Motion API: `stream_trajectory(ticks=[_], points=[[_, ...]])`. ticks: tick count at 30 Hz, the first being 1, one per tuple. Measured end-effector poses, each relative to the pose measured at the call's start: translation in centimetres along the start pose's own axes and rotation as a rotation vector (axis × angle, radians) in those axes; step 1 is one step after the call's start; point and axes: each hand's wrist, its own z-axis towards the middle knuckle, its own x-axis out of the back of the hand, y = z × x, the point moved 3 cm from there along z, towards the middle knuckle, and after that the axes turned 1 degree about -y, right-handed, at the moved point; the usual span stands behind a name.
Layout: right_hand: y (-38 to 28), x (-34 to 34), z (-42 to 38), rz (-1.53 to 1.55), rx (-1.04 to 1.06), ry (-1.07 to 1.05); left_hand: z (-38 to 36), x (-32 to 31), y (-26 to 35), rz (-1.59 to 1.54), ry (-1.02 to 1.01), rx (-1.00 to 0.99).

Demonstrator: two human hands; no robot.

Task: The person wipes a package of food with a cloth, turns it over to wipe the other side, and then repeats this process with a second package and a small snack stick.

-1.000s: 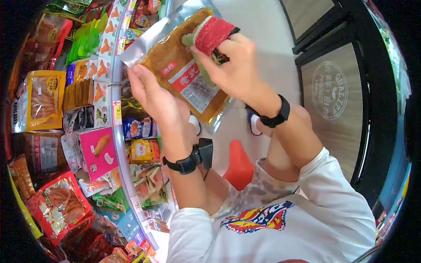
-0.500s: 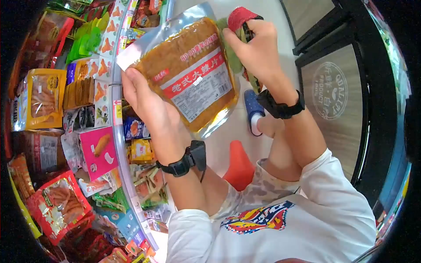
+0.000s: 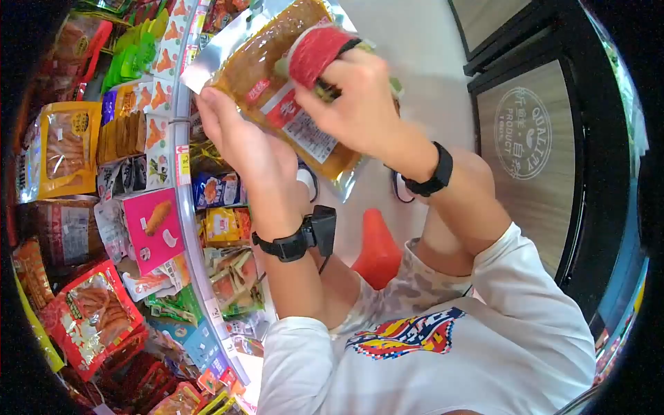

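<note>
My left hand (image 3: 238,138) grips the left edge of a large, flat snack packet (image 3: 243,68), thumb in front and fingers behind. Brown-orange food shows through its clear front, and a red and white label is partly covered. Over the packet's face, my right hand (image 3: 356,100) is closed around a bunched red and green cloth (image 3: 315,57), which overlaps the label's upper right part. Both wrists wear black bands.
Shelves packed with snack bags run along the left, including a yellow bag (image 3: 68,149), a pink box (image 3: 151,225) and a red bag (image 3: 93,318). A price rail (image 3: 185,176) edges them. Below stands an orange-red object (image 3: 377,252); a dark-framed cabinet (image 3: 529,131) is at right.
My right hand has moved left with the cloth, from beside the packet to across its front. The packet has shifted slightly up, still in my left hand.
</note>
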Motion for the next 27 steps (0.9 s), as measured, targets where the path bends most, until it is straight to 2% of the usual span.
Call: stream_trajectory(ticks=[2,4,6,11,13,16,19,22,23,26,27], points=[[-0.4,-0.7,-0.9,0.035,0.014,-0.026,0.1,0.3,-0.6,-0.028,-0.179,0.023],[-0.8,-1.3,-0.9,0.102,0.096,-0.030,-0.4,-0.2,-1.0,-0.111,-0.185,0.062],[-1.2,-1.4,-1.1,0.116,0.081,-0.075,-0.2,-0.4,-1.6,-0.202,-0.223,0.112],[-1.3,-1.1,-0.4,0.172,0.076,-0.169,-0.5,-0.7,-1.6,-0.238,-0.243,0.087],[-1.0,-1.3,-0.2,0.361,0.036,-0.148,-0.6,-0.8,-1.4,-0.240,-0.237,0.088],[-1.4,-0.7,0.2,0.445,0.067,-0.210,-0.6,-0.6,-1.5,-0.242,-0.223,0.103],[-1.1,-0.8,0.2,0.406,0.063,-0.260,-0.5,-0.1,-1.3,-0.244,-0.233,0.143],[-0.7,0.2,0.7,0.264,0.071,-0.300,-0.6,-0.6,-0.6,-0.137,-0.214,0.016],[-0.3,0.4,0.9,0.252,0.073,-0.298,-0.5,-0.7,-0.4,-0.146,-0.221,0.019],[1.5,1.6,2.1,0.043,0.052,0.000,-0.2,0.1,0.4,-0.182,-0.206,0.081],[2.2,2.0,2.5,0.043,0.056,-0.001,-0.2,0.0,0.5,-0.185,-0.206,0.078]])
